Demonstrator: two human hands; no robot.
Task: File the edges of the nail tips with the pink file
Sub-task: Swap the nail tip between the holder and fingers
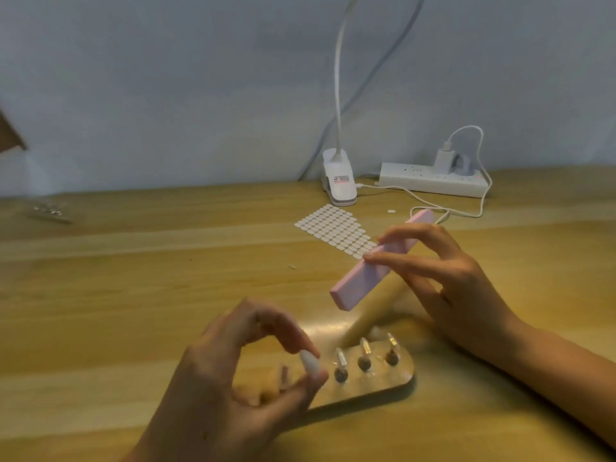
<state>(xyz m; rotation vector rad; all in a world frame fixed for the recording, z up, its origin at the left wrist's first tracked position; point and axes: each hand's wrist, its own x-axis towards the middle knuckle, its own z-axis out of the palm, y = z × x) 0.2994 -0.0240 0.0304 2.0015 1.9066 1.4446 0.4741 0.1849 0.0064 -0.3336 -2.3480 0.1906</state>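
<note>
Right hand (456,278) holds pink file (380,261) (tilted) above nail tip (309,361).

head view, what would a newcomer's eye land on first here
The pink file stands out near the centre, held slantwise above the wooden table in the grip of the right hand. Below it, the left hand pinches a white nail tip beside a clear stand with three upright posts. Farther back lie a sheet of white dots, a clip lamp and a power strip.
</note>
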